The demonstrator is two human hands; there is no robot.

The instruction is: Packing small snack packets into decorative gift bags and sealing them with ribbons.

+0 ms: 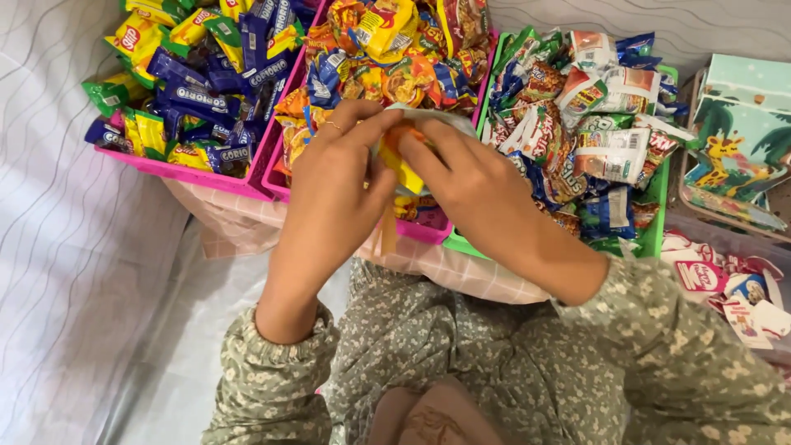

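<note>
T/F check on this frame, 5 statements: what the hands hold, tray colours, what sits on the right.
1. Both hands meet over one small packet. True: the left hand and right hand grip a small orange and yellow packet between the fingertips.
2. The far-left tray is green. False: the left tray is pink; the green tray is the right one of the three.
3. A ring shows on the left hand. True.
4. The trays are empty. False: all three are heaped with wrapped snacks.
5. A bag with a giraffe picture lies left of the trays. False: it lies at the right edge.
</note>
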